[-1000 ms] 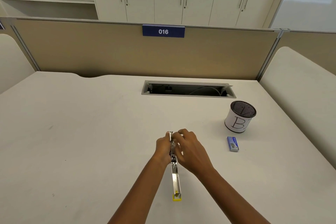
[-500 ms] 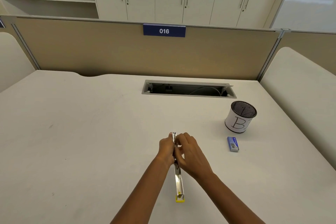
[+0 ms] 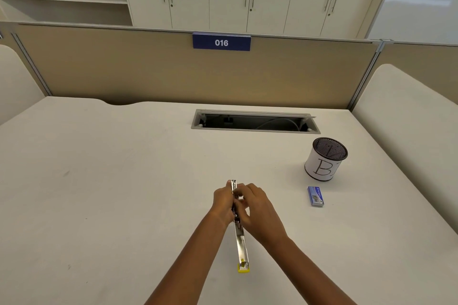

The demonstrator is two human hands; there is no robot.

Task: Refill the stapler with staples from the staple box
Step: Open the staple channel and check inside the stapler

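Hands meet at mid-table over the stapler [image 3: 240,238], which lies lengthwise, pointing away from the person, its chrome staple channel opened out toward the near edge and ending in a small yellow tip. Left hand [image 3: 222,203] wraps the far half from the left side, grip closed on the stapler body; right hand [image 3: 255,205] pinches at the same spot from the right, fingers narrow, whether on the stapler alone or on a strip of staples cannot be told, since the fingers hide it. Judged step: seating or settling staples in the channel. To do it well, keep the left hand steadying the body flat on the table [image 3: 111,193], lay the strip legs-down along the rail, then slide it forward without forcing. Channel looks bright, thin and narrow, likely slippery and springy at the pusher. Staple box [image 3: 315,196], blue and small, sits closed-looking well to the right, near a mesh pen cup [image 3: 325,159] marked with a letter B.
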